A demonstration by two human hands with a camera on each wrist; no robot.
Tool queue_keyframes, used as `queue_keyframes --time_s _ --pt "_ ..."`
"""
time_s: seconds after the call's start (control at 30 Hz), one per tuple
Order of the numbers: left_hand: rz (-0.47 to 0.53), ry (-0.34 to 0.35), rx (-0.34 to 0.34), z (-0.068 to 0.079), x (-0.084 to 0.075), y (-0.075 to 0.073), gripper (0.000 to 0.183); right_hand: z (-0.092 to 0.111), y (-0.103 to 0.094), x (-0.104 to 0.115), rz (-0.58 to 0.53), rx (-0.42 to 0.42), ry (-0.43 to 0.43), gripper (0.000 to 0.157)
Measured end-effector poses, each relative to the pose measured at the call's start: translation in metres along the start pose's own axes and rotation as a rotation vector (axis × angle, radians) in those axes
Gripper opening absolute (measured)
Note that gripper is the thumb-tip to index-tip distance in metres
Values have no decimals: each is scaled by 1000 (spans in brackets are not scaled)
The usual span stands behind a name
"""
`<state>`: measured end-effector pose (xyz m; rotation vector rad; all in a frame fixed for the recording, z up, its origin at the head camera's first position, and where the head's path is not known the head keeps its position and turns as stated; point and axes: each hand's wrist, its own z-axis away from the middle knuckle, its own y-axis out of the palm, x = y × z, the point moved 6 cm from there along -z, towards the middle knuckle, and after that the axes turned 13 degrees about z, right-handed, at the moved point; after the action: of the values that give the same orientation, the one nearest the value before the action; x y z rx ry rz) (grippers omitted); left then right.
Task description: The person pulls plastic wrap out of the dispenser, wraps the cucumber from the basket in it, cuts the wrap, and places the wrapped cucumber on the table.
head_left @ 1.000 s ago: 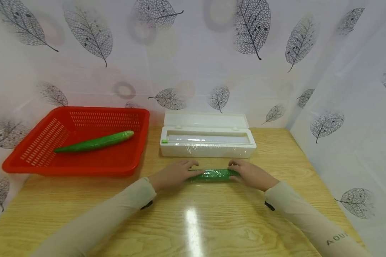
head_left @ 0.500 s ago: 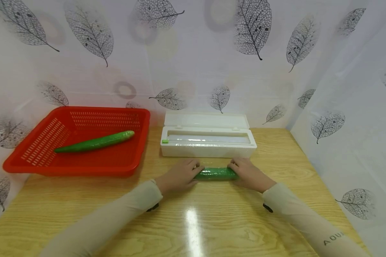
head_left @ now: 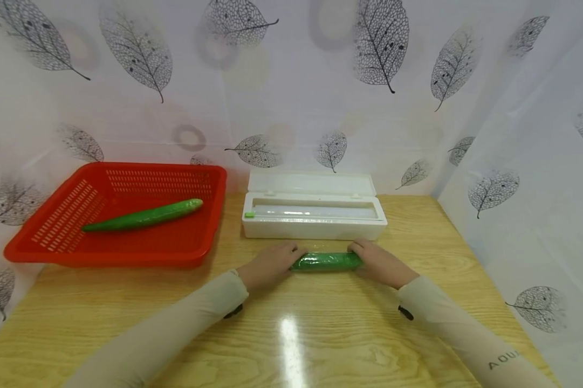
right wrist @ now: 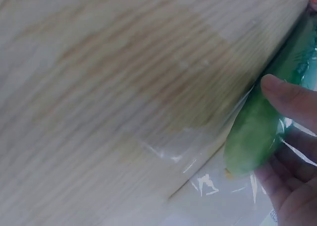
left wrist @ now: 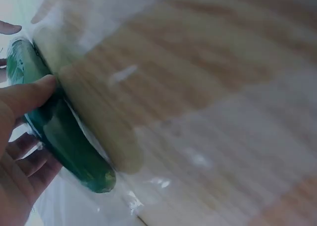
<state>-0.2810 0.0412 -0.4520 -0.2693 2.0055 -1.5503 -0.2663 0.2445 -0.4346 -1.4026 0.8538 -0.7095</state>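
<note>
A green cucumber [head_left: 327,262] wrapped in clear cling film lies crosswise on the table in the head view. My left hand [head_left: 272,264] grips it toward its left end, thumb [left wrist: 37,92] on the near side and fingers beyond, as the left wrist view shows. At the right end my right hand [head_left: 381,263] holds it the same way, its thumb [right wrist: 287,97] pressed on the skin. Loose film [right wrist: 205,184] spreads past the cucumber's tip in the right wrist view, and glossy film [left wrist: 133,201] shows beyond the other end in the left wrist view.
Just behind the hands stands a white cling film box [head_left: 315,230], lid raised, with a film roll [head_left: 315,211] inside and a green slider [head_left: 249,215] on its front edge. To the left, a red basket [head_left: 126,258] contains another cucumber [head_left: 143,216]. A leaf-patterned curtain hangs behind.
My left hand has moved slightly right and closed in on the cucumber's left end. The cucumber has shifted a little away from me, while my right hand keeps its grip nearly in place.
</note>
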Motion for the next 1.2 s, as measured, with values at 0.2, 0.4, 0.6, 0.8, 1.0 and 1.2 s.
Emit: queue_keyframes --time_s 0.2,0.4,0.6,0.8,1.0,1.2 --pt "74 -29 37 -1 2 -2 51 1 0 -10 -11 -17 32 45" --pt "119 -107 83 -2 5 -1 55 4 4 -28 -97 85 109 45" --pt "138 -133 106 -2 7 -3 57 4 11 -41 -225 153 143 46" --pt "177 -133 99 -2 12 -1 61 3 11 -40 -259 113 159 40" --pt "130 -95 88 -2 12 0 55 5 11 -45 -298 74 148 39" --pt "116 -78 80 -3 11 -7 54 4 8 -43 -242 55 9 27"
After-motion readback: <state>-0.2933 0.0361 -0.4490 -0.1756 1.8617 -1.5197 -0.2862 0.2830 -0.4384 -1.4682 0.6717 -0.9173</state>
